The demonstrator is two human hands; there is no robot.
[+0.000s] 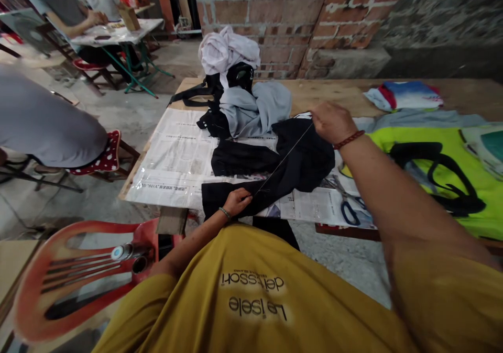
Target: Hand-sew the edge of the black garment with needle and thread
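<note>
Dark trousers (302,156) lie spread over the newspaper-covered table in front of me. My left hand (238,202) is closed on the cloth of the near leg, by the table's front edge. My right hand (334,122) is raised above the far part of the trousers, with thumb and fingers pinched on a thread (290,151). This pale thread runs taut and slanting down from the right fingers to the cloth beside my left hand. Whether a needle is in the right fingers, I cannot make out. Scissors (349,212) with dark blue handles rest right of the trousers.
Grey cloth (255,107) and a white cloth (230,52) on a black bag are heaped at the back. Bright yellow-green clothing (377,143) covers the table's right side. A red plastic chair (74,230) stands at lower left. Other people sit at left.
</note>
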